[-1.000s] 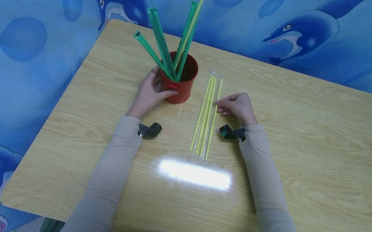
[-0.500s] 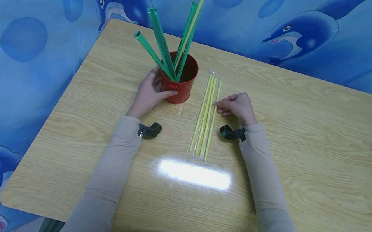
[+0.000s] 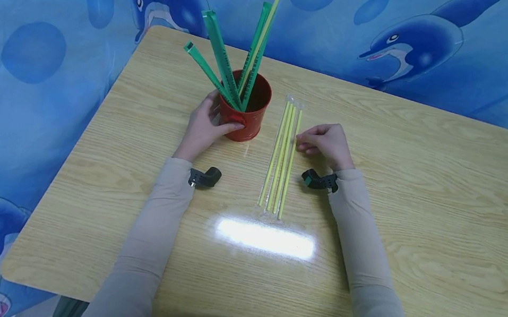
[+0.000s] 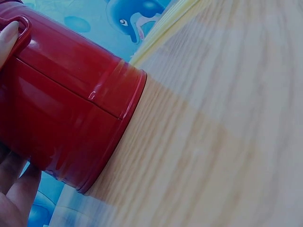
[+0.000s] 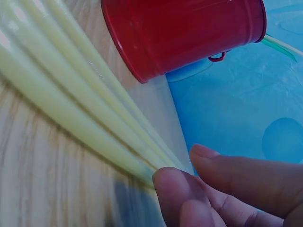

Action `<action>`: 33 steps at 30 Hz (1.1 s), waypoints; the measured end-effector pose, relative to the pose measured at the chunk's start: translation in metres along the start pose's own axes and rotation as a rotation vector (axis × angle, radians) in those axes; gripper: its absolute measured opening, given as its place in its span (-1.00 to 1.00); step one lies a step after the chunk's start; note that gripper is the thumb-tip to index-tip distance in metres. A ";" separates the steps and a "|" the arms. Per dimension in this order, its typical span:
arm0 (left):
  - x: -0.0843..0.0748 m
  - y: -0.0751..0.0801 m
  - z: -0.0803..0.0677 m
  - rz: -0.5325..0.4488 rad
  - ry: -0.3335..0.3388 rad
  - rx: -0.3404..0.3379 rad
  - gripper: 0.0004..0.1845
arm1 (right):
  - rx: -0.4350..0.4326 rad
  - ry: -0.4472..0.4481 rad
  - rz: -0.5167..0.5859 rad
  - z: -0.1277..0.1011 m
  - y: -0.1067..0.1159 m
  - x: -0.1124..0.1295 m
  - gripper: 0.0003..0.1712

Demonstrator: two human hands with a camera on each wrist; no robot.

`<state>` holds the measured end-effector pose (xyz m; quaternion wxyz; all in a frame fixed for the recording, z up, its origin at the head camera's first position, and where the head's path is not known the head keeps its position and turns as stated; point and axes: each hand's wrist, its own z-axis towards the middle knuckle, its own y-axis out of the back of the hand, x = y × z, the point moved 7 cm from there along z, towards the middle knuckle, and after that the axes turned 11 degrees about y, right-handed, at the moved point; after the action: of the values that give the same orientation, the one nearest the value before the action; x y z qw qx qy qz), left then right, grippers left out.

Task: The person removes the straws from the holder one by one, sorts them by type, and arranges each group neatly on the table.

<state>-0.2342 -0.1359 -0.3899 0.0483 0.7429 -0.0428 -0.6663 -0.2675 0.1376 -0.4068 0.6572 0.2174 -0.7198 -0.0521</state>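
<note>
My left hand point(image 3: 202, 127) grips a small red metal bucket point(image 3: 252, 126), thumb on the front by the small loop and fingers round its left side. Out of the bucket lean several green-wrapped straws point(image 3: 221, 50) and a yellow straw point(image 3: 273, 11) in clear wrap. Several more yellow straws point(image 3: 281, 157) in clear wrappers lie side by side on the table, right of the bucket. My right hand point(image 3: 328, 144) has its fingertips right at the rightmost straw. In the right wrist view, thumb point(image 5: 204, 152) and forefinger are apart with nothing pinched between them.
A wooden table point(image 3: 421, 202) carries everything, its far edge against a blue dolphin-print sheet point(image 3: 419, 41). Black wrist cameras sit on both sleeves. A bright light reflection point(image 3: 265, 238) shows on the tabletop nearer the body.
The rightmost yellow straw has slid slightly left toward the others. My right hand has shifted up a little and its fingertips have loosened. The left hand and bucket stay put.
</note>
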 end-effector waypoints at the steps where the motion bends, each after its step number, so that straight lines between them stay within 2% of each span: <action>1: 0.000 0.000 0.000 0.000 0.001 0.000 -0.14 | -0.005 0.007 0.007 0.000 0.001 0.001 -0.79; 13: 0.002 -0.002 0.002 -0.020 0.006 0.011 -0.16 | -0.041 0.076 0.102 0.001 0.005 0.020 -0.79; 22: 0.002 -0.002 0.001 -0.008 0.009 0.010 -0.16 | -0.053 0.147 0.142 0.006 0.009 0.044 -0.77; 28: 0.002 -0.002 0.000 -0.003 0.022 0.010 -0.14 | -0.076 0.202 0.209 0.009 0.007 0.064 -0.71; 33: 0.002 -0.001 0.000 0.006 0.011 0.008 -0.13 | -0.097 0.238 0.271 0.012 0.001 0.078 -0.78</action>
<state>-0.2340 -0.1350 -0.3920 0.0473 0.7465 -0.0473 -0.6620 -0.2828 0.1061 -0.3356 0.7482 0.0911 -0.6565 0.0286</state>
